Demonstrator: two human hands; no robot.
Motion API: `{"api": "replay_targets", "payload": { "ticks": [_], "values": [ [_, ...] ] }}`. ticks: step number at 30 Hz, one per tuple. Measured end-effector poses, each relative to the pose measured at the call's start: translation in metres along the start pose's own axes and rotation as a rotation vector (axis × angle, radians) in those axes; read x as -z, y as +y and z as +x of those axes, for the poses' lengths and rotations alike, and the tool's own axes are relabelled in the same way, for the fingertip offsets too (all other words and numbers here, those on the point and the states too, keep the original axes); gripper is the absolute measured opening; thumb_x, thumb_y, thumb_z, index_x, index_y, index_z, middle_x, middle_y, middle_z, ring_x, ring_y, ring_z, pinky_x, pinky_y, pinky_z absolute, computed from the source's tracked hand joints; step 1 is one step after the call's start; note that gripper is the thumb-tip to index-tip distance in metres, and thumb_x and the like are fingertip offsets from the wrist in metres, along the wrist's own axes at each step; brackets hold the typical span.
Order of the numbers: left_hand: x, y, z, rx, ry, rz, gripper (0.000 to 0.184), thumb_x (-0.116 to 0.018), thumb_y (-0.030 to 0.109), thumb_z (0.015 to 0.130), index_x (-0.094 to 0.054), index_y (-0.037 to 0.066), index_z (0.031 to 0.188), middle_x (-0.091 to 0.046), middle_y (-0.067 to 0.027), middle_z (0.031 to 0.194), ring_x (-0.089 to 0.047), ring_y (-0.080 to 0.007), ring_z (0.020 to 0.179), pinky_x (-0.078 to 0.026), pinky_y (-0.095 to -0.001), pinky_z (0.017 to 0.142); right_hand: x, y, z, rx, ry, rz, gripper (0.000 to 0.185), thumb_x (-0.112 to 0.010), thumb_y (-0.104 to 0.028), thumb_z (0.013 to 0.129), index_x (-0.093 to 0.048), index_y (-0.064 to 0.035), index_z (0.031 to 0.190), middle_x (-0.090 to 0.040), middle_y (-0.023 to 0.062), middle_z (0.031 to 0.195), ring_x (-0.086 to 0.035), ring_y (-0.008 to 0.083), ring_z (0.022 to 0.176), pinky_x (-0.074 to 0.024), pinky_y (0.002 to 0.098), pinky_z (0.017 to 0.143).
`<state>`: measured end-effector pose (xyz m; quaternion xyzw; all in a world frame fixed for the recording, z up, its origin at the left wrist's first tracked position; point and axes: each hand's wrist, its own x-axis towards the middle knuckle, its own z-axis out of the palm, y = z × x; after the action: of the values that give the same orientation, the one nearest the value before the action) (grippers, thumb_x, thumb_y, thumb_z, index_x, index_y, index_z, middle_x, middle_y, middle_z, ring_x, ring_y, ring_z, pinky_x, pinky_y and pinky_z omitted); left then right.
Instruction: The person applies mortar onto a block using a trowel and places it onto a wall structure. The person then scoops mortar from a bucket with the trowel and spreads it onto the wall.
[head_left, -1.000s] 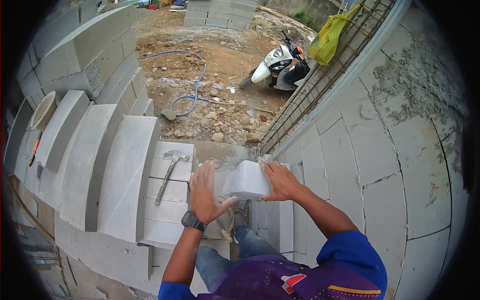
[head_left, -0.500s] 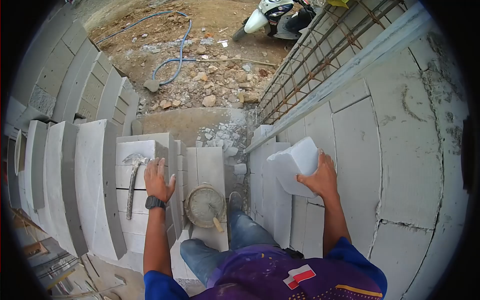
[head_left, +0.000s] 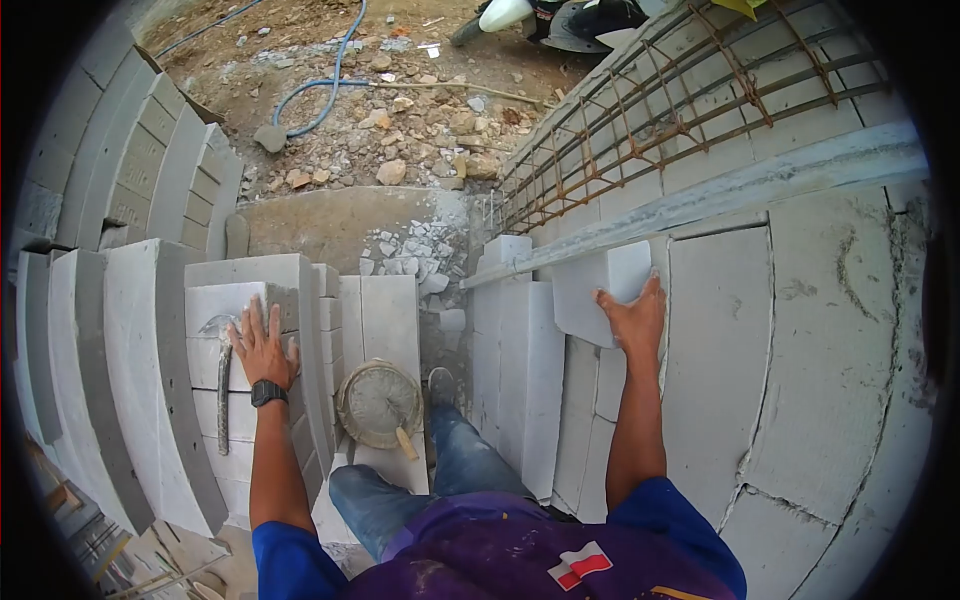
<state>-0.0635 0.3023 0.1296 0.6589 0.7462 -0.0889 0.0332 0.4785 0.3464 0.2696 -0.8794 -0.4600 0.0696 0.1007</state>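
Observation:
My right hand (head_left: 636,312) grips a cut piece of light grey block (head_left: 600,290) by its right end, holding it against the block wall (head_left: 715,340), just below a long metal bar (head_left: 720,205). On the stacked blocks (head_left: 235,300) at the left, my left hand (head_left: 264,350) lies with its fingers spread. Beside those fingers is a hammer (head_left: 223,395), its head partly behind the fingertips. Between the stack and my legs sits a round pan of mortar (head_left: 380,403) with a wooden-handled tool (head_left: 406,443) in it.
Rusty rebar (head_left: 650,130) runs along the wall's upper side. Broken block chips (head_left: 415,250) lie on the ground ahead. A blue hose (head_left: 335,85) and part of a scooter (head_left: 560,22) are farther off. More large blocks (head_left: 150,370) stand at the left.
Held in my right hand, the block piece has moved from in front of me to the wall at the right. My left hand has moved left, down onto the stack by the hammer.

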Motion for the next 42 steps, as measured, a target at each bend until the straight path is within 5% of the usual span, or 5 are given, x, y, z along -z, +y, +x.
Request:
{"api": "replay_targets", "payload": {
  "ticks": [11, 23, 32, 42],
  "values": [
    [-0.004, -0.003, 0.004, 0.019, 0.032, -0.069, 0.074, -0.075, 0.032, 0.076, -0.053, 0.023, 0.146, -0.023, -0.0069, 0.168, -0.027, -0.0294, 0.152, -0.008, -0.0558, 0.127, -0.032, -0.021, 0.031, -0.091, 0.130, 0.073, 0.105, -0.089, -0.035, 0.070, -0.037, 0.0133, 0.147, -0.048, 0.0335, 0.141, -0.047, 0.0460, 0.133, -0.0380, 0.0463, 0.114],
    [-0.006, -0.003, 0.005, 0.036, 0.026, -0.054, 0.073, -0.075, 0.033, 0.075, -0.056, 0.023, 0.144, -0.024, -0.0068, 0.168, -0.029, -0.0285, 0.150, -0.007, -0.0559, 0.127, -0.086, 0.005, 0.070, 0.191, 0.204, 0.376, 0.088, -0.088, -0.019, 0.073, -0.044, 0.0061, 0.146, -0.047, 0.0264, 0.146, -0.043, 0.0414, 0.138, -0.0302, 0.0421, 0.120],
    [-0.010, -0.004, 0.007, 0.033, 0.038, -0.053, 0.071, -0.075, 0.033, 0.075, -0.058, 0.022, 0.143, -0.025, -0.0072, 0.168, -0.031, -0.0298, 0.150, -0.007, -0.0568, 0.127, -0.104, -0.016, 0.081, 0.154, 0.130, 0.002, 0.091, -0.085, -0.045, 0.078, -0.044, -0.0009, 0.146, -0.052, 0.0258, 0.142, -0.047, 0.0426, 0.135, -0.0340, 0.0459, 0.115],
    [-0.009, -0.003, 0.006, 0.024, 0.062, -0.082, 0.068, -0.075, 0.028, 0.074, -0.059, 0.020, 0.140, -0.027, -0.0087, 0.167, -0.031, -0.0331, 0.149, -0.011, -0.0570, 0.126, -0.146, -0.010, 0.106, 0.061, 0.094, 0.001, 0.095, -0.085, -0.052, 0.072, -0.044, -0.0114, 0.148, -0.057, 0.0321, 0.130, -0.054, 0.0481, 0.123, -0.0413, 0.0585, 0.104]
  ]
}}
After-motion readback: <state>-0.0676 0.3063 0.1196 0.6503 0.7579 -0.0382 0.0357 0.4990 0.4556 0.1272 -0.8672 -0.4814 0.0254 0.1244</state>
